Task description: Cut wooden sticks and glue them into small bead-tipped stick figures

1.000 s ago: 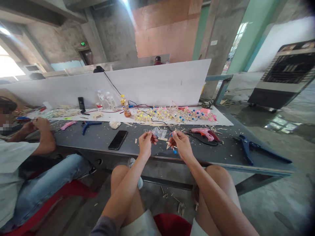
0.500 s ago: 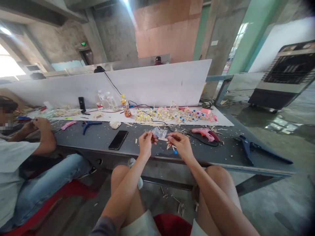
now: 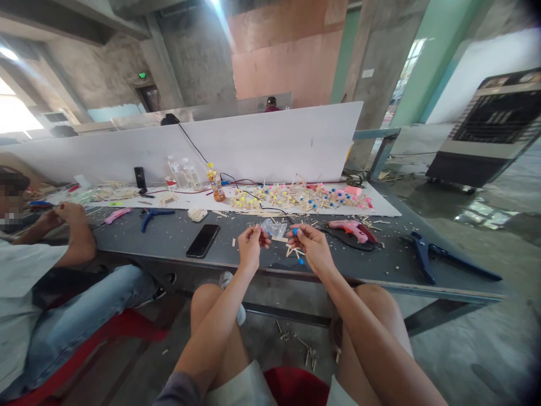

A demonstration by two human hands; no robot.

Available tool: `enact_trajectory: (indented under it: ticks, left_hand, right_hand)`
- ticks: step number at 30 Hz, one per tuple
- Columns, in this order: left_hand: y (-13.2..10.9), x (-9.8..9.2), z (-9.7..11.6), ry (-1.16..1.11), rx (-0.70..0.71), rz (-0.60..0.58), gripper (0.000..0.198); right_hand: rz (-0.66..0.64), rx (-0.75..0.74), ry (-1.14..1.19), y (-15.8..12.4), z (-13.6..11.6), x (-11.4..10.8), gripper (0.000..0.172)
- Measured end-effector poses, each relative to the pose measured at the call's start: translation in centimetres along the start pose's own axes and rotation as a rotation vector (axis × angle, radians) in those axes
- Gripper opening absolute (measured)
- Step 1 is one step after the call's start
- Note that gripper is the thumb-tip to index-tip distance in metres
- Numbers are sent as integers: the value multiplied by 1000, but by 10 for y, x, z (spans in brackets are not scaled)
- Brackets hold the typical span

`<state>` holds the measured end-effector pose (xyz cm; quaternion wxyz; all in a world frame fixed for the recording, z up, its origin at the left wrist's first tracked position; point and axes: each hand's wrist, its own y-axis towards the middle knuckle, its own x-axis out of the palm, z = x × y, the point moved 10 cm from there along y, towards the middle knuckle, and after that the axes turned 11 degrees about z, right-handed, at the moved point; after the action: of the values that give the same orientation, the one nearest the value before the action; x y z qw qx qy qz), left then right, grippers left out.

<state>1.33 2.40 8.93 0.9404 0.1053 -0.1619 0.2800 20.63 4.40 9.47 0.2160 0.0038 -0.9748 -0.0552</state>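
Note:
My left hand [image 3: 250, 247] is raised over the near edge of the dark table [image 3: 169, 237], fingers pinched together on something too small to name. My right hand [image 3: 310, 247] is beside it, fingers curled around a small stick piece with blue beads [image 3: 297, 254]. Between and just behind the hands lies a small clear plastic bag [image 3: 274, 228]. Wooden sticks are scattered on the table around them.
A black phone [image 3: 203, 240] lies left of my hands. A pink glue gun [image 3: 350, 227] and blue pliers [image 3: 425, 255] lie to the right. Stick-and-bead models [image 3: 296, 197] and bottles [image 3: 217, 183] sit on a white sheet. Another person [image 3: 38, 270] sits at left.
My right hand has moved slightly up and left, closer to my left hand, turning the blue-beaded stick piece. My left hand has stayed nearly still.

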Motion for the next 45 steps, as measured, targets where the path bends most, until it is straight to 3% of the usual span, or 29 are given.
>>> enact_trajectory:
  ticks: [6,10,17,23,32,39,45]
  left_hand:
    - [-1,1,1,-1,-1,-4,43]
    - [-2,0,0,1,-5,0,43]
    - [-5,6,5,28,25,-59,42]
    - [-7,9,11,49,79,-95,43]
    - [-8,11,14,102,170,-130,40]
    - [-10,15,15,82,142,-148,36]
    - [-11,17,7,43,66,-176,35]
  right_hand:
    - [39,-40,-73,-3,-6,-2,42]
    - [-24,-61,-68,-4,-7,1,36]
    - [-120,-29,-100,-3,4,5,41]
    - [-26,14,-38,-1,6,-3,34]
    - [-55,-36,-142,-1,5,-1,33]
    - [-41,40,-80,0,10,0,31]
    - [7,-24,-158,3,8,-6,32]
